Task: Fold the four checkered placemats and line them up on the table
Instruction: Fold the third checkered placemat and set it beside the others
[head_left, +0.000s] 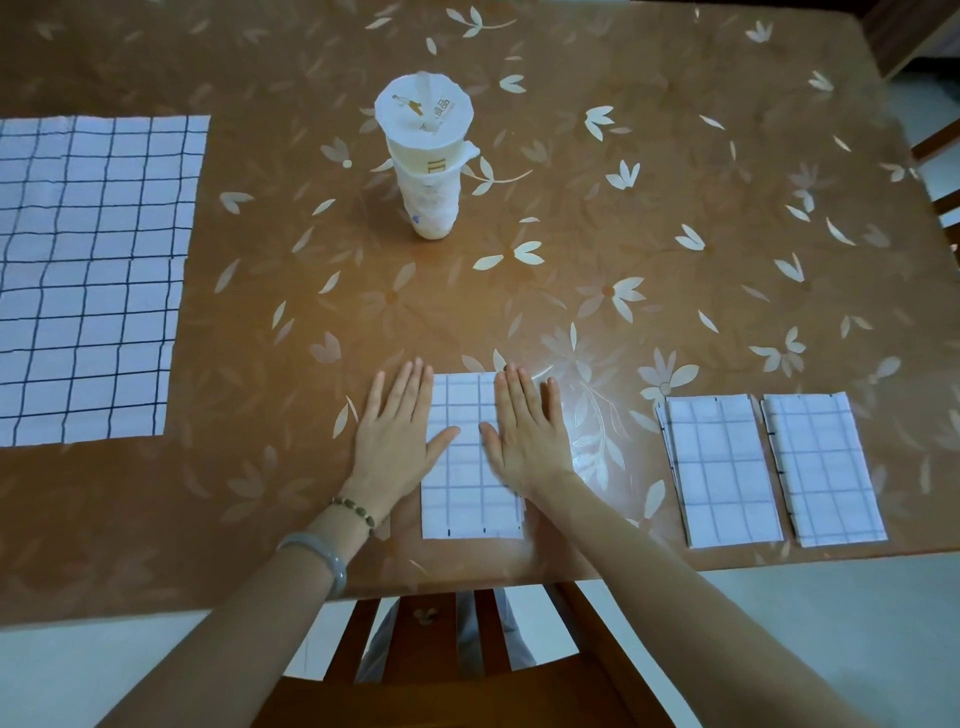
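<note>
Two hands on my feed, both flat. Wooden chair (441, 649) nearest, below table (623, 270) edge. Left hand (400, 431): fingers straight, pressed together, along left edge of folded checkered placemat (467, 493), thumb splayed onto it. Right hand (524, 436): fingers straight, nearly together, pressing its right side. I see second folded placemat (722, 467) and third folded placemat (826, 467) side by side at right. Unfolded placemat (88, 275) flat at left. Paper cup stack (428, 161) upright, farthest.

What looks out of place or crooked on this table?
Nothing is spilled or torn. The middle folded placemat has slipped layers fanning along its left edge. The pressed placemat, under the left hand and right hand, lies well apart from it. The unfolded placemat lies flat at far left.
</note>
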